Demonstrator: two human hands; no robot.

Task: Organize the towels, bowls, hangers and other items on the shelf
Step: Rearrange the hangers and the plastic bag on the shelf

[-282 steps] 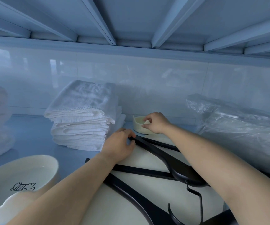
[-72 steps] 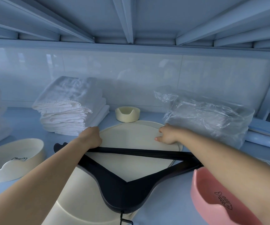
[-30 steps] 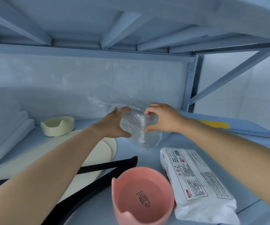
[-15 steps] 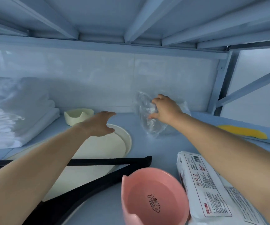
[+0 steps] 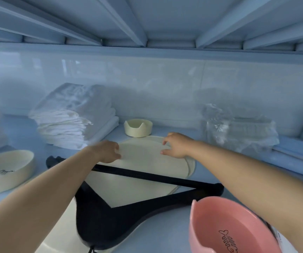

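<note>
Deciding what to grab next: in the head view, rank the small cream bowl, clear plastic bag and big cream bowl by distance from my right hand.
1. The small cream bowl, just behind the right hand.
2. The clear plastic bag, off to its right.
3. The big cream bowl, far left, near the front.

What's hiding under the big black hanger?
The black hanger lies on a flat cream tray, which shows through its triangle. Whatever sits directly beneath the hanger's wide black body is covered.
</note>
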